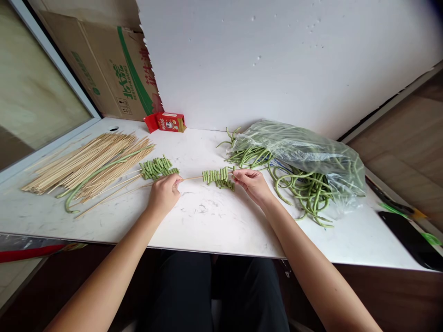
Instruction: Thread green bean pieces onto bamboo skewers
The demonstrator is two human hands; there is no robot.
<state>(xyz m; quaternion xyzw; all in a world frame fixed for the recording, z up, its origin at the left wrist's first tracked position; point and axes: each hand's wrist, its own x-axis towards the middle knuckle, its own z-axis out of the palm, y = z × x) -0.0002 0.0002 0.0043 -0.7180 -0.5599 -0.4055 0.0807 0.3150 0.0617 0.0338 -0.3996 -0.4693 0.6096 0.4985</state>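
A thin bamboo skewer [192, 178] lies level above the white table [214, 221], with a row of short green bean pieces [218, 177] threaded on its right half. My left hand [163, 193] pinches the skewer's bare left end. My right hand [252, 183] is closed at the skewer's right end, fingertips touching the last bean pieces. A finished skewer of bean pieces [157, 167] rests just left of my left hand.
A big pile of bare skewers [86, 163] with one long bean [92, 177] across it lies at the left. A plastic bag of long beans [304, 159] spills out at the right. A red carton [166, 122] and a cardboard box [107, 64] stand at the back.
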